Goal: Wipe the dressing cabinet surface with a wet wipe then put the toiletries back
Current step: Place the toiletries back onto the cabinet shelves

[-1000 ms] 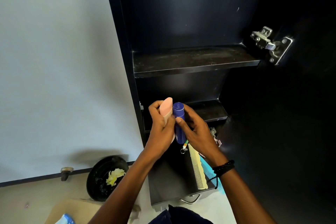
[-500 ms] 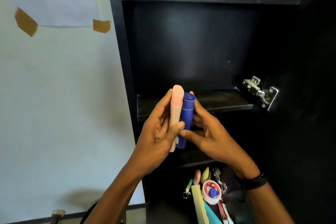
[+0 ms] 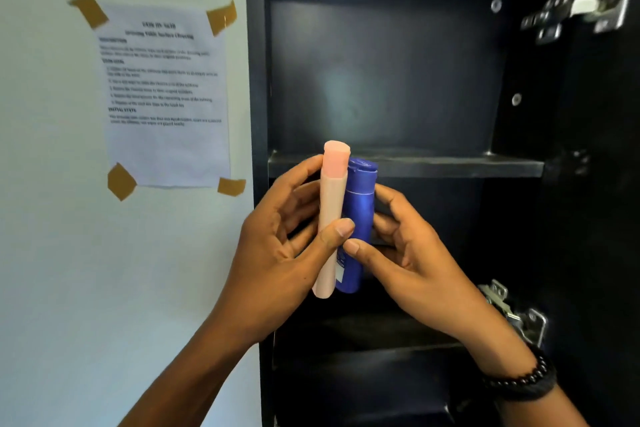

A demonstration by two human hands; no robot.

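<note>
A pink tube and a blue bottle stand upright side by side, pressed together between my hands. My left hand wraps the pink tube, thumb across its front. On the other side, my right hand cups the blue bottle, thumb on its lower front. Both are held in front of the dark cabinet, their caps level with the edge of a bare shelf.
A printed sheet is taped to the white wall left of the cabinet. Metal door hinges show at the upper right and lower right. A lower shelf sits behind my wrists.
Both hands have lifted the tube and bottle upward from the low shelves to a higher shelf. My view has tilted up, so the combs and small items below are out of sight.
</note>
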